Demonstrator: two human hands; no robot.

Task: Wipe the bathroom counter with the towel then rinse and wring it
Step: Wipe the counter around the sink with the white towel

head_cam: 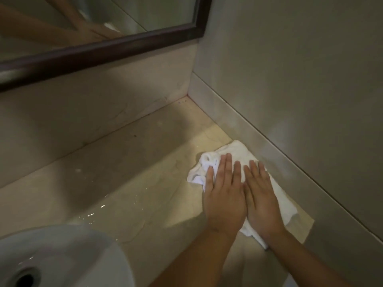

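A crumpled white towel (236,154) lies on the beige stone counter (149,179), close to the right-hand wall. My left hand (223,195) and my right hand (261,195) lie side by side on top of it, both flat with straight fingers pressing the cloth down. The towel's near end sticks out under my right wrist.
A white basin (68,257) with a dark drain hole fills the bottom left corner. Water glistens on the counter just beyond the basin. A dark-framed mirror (103,50) hangs above the backsplash. The right wall (290,100) meets the counter in a corner.
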